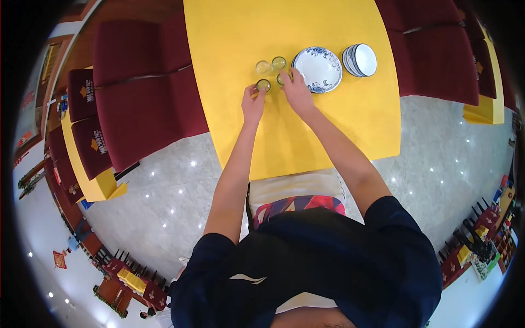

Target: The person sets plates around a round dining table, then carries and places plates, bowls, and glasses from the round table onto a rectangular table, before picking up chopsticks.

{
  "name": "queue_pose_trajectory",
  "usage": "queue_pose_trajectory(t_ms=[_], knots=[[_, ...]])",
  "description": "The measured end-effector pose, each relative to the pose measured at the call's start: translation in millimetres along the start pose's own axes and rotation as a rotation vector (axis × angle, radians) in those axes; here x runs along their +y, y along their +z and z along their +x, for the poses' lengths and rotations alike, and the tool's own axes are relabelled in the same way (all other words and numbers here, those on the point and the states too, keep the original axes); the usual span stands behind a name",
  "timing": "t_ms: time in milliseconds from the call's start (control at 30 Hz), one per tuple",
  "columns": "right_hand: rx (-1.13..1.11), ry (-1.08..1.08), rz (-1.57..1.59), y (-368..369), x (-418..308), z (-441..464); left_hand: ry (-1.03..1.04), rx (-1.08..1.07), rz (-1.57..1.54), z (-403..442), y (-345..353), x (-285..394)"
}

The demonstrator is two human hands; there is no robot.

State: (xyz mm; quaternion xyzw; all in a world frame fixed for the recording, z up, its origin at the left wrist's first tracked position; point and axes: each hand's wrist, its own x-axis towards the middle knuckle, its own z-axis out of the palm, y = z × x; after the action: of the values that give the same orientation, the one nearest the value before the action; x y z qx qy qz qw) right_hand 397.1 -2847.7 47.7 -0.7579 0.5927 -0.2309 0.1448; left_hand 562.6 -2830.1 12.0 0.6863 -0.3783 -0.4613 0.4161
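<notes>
My left hand (253, 105) has its fingers closed round a small greenish glass (263, 86) on the yellow table. To its right, my right hand (298, 94) grips another small green glass (280, 79), which its fingers partly cover. Just beyond them stand a clear, yellowish glass (262, 67) and a green glass (279, 63), side by side and untouched. Close to the right hand's fingers lies a stack of white plates (319, 70) with blue floral rims. Further right, a stack of white bowls (365, 60) lies tilted on its side.
The yellow tabletop (284, 145) reaches to just in front of my body. Dark red chairs (145, 95) line its left side, and more chairs (437, 60) line the right. Grey tiled floor (169, 186) shows on both sides. Other tables stand further off.
</notes>
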Motion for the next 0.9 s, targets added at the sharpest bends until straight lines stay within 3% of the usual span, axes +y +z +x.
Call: queue_pose_trajectory(t_ms=[133,267,400,500,533,567,600,667,767,833,900], knots=[[0.032,0.100,0.048,-17,-15,-21,-0.041,-0.075,-0.008,5,2,7],[0.023,0.192,-0.011,-54,-45,-119,-0.071,-0.103,-0.095,7,10,0],[0.066,0.493,0.097,-83,-83,-263,-0.126,-0.146,-0.287,5,8,0],[0.198,0.962,0.106,-90,-109,-402,-0.108,-0.304,-0.276,-16,-13,-44],[0.273,1.094,0.050,-90,-119,-449,-0.049,-0.376,-0.142,-23,-20,-68],[0.348,1.241,0.035,-85,-126,-502,0.495,-0.376,0.350,-36,-32,-81],[0.430,1.386,0.024,-79,-136,-552,0.451,-0.479,0.240,-62,-41,-77],[0.612,1.860,0.119,-73,-167,-626,0.788,-0.585,0.636,-102,-66,-68],[0.970,2.053,-0.022,2,-216,-738,0.850,-0.747,0.837,-160,-87,-70],[0.730,2.120,-0.061,62,-246,-794,0.914,-0.813,0.929,-200,-88,-77],[0.786,2.183,0.575,84,-293,-803,1.069,-0.845,0.995,-228,-70,-90]])
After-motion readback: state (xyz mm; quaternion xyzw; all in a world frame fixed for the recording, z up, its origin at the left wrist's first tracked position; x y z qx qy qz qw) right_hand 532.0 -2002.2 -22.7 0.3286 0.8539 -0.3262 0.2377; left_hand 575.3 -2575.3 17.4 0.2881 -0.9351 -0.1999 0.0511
